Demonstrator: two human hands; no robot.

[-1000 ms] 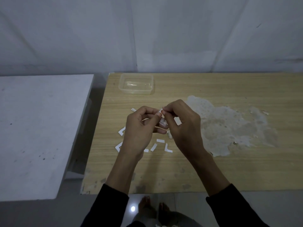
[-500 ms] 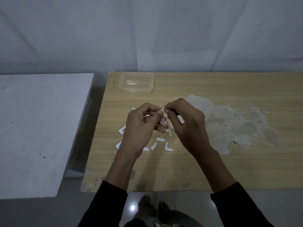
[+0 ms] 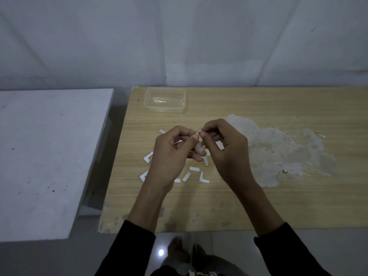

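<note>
My left hand [image 3: 173,156] and my right hand [image 3: 225,150] meet above the wooden table [image 3: 258,206]. Between their fingertips they pinch a small white paper strip [image 3: 197,133]. A small clear, pale object [image 3: 199,148] sits in the fingers of my left hand; what it is cannot be made out. Several white paper pieces [image 3: 203,177], some straight and some L-shaped, lie scattered on the table under and around the hands. Part of them is hidden by my hands.
A clear plastic container [image 3: 165,100] stands open near the table's far left corner. A large worn patch [image 3: 278,150] marks the tabletop to the right. A grey surface [image 3: 45,156] lies left of the table across a gap. Bare feet [image 3: 187,253] show below.
Both hands stay together over the paper pieces; the fingertips have shifted slightly on the small strip. Nothing on the table has moved.
</note>
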